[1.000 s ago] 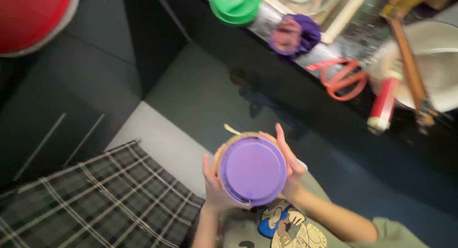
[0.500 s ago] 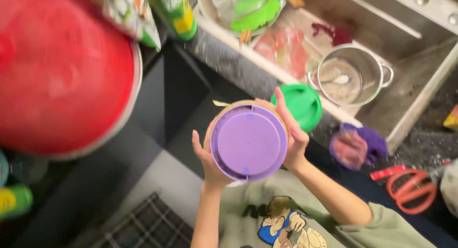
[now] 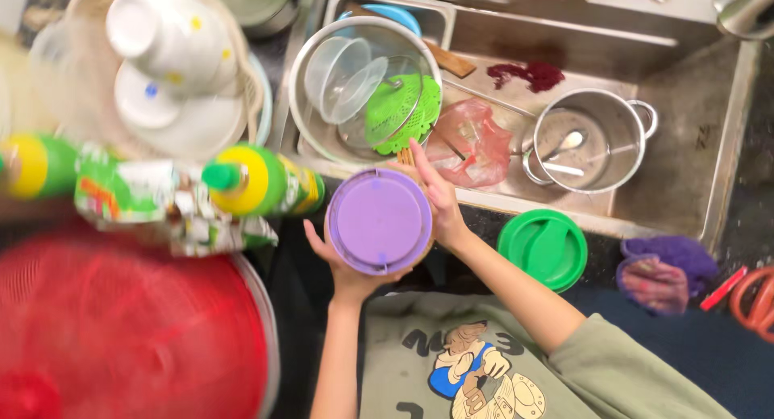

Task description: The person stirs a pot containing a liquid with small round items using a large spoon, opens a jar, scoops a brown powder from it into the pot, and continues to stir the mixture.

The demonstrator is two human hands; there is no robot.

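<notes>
Two hands clasp a round purple plastic lid (image 3: 379,220) at the sink's edge.
Left hand (image 3: 343,262) cups beneath, right hand (image 3: 435,197) grips alongside; whatever sits below stays hidden.

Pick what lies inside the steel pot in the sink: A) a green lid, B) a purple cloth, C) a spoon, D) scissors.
C: a spoon lies inside the steel pot, while the green lid sits on the counter outside the sink.
</notes>
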